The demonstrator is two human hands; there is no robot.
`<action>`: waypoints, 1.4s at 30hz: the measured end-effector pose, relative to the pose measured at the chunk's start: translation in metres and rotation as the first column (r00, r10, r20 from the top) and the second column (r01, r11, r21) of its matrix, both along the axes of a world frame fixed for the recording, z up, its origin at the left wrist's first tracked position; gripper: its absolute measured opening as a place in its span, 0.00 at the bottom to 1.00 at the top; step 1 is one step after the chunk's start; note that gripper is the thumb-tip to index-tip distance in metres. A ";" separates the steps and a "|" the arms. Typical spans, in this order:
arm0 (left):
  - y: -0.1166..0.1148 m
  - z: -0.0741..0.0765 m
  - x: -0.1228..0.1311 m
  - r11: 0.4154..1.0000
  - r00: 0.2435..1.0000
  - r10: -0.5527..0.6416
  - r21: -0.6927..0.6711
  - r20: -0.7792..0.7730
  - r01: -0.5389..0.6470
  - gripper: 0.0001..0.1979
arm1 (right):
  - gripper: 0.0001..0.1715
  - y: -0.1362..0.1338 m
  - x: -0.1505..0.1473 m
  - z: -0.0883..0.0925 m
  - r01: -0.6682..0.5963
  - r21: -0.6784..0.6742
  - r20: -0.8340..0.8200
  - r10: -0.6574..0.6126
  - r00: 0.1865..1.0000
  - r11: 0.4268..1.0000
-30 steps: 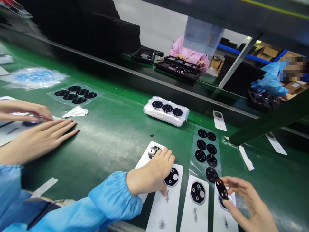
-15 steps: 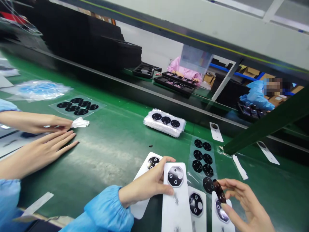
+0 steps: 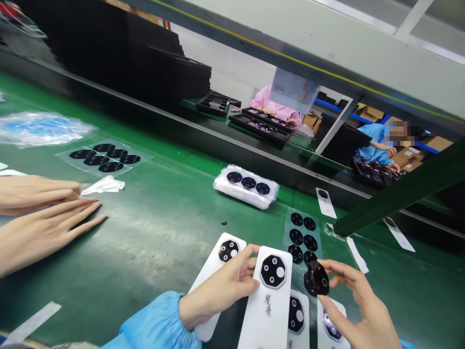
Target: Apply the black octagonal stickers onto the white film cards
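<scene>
My left hand (image 3: 228, 286) grips a white phone back panel (image 3: 267, 310) by its left edge; an octagonal black camera area with lens rings is near its top. My right hand (image 3: 359, 303) pinches a thin black octagonal camera piece (image 3: 318, 278) between thumb and fingertips, to the right of that panel. Beneath my left wrist lies another white panel (image 3: 207, 276). Two more lie by my right hand, one panel (image 3: 298, 317) partly behind the held one and another panel (image 3: 332, 325) partly under my thumb. Behind the pinched piece, a clear sheet (image 3: 303, 230) carries several similar black octagons.
At left, a co-worker's hands (image 3: 47, 218) rest beside a crumpled white tissue (image 3: 105, 186). A second octagon sheet (image 3: 105, 157) and a plastic bag (image 3: 43, 128) lie beyond. Farther back sit a wrapped stack (image 3: 247, 186) and a green post (image 3: 392, 194). Two people work across the bench.
My left hand has tilted the panel and shifted it slightly right. The black piece in my right hand has turned its flat face toward me and moved left. The co-worker's hands shifted left in view.
</scene>
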State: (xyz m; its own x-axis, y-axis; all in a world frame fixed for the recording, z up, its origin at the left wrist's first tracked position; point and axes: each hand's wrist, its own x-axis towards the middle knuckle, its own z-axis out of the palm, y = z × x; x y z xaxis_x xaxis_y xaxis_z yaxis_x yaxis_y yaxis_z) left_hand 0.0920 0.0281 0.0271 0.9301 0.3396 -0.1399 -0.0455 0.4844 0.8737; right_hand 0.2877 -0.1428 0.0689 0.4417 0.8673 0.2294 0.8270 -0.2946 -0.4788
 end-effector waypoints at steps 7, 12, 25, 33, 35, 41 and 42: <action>0.000 -0.003 0.001 1.000 1.000 0.014 -0.001 0.028 -0.014 0.20 | 0.22 0.006 -0.005 0.004 -0.037 0.047 0.051 0.035 0.998 0.998; 0.001 -0.012 0.002 0.999 0.999 0.048 0.006 0.001 -0.048 0.20 | 0.23 0.007 -0.001 0.004 -0.097 0.037 0.108 0.092 0.990 0.995; 0.001 -0.014 0.001 0.997 0.997 0.063 -0.038 -0.053 -0.066 0.20 | 0.23 0.009 -0.004 0.004 -0.102 0.027 0.125 0.098 0.987 0.994; 0.000 -0.010 0.003 0.996 0.996 0.083 -0.023 -0.035 -0.083 0.20 | 0.23 0.012 -0.006 0.005 -0.120 0.060 0.147 0.110 0.983 0.991; 0.000 -0.006 0.003 0.997 0.996 0.080 -0.016 -0.037 -0.080 0.19 | 0.22 0.012 -0.005 0.005 -0.142 0.054 0.166 0.131 0.977 0.988; -0.001 0.000 0.002 0.997 0.996 0.080 -0.007 -0.042 -0.080 0.18 | 0.24 0.012 -0.007 0.004 -0.119 0.041 0.152 0.112 0.982 0.992; -0.001 -0.001 0.002 0.997 0.996 0.079 -0.005 -0.040 -0.079 0.19 | 0.24 0.012 -0.008 0.004 -0.120 0.040 0.151 0.113 0.982 0.992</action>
State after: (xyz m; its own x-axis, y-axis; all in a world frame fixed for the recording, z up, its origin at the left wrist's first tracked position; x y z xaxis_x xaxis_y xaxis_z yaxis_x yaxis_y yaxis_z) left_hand 0.0938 0.0275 0.0263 0.8942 0.4104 -0.1790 -0.0488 0.4868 0.8721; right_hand 0.2799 -0.1303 0.0732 0.2961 0.8971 0.3279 0.9171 -0.1711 -0.3600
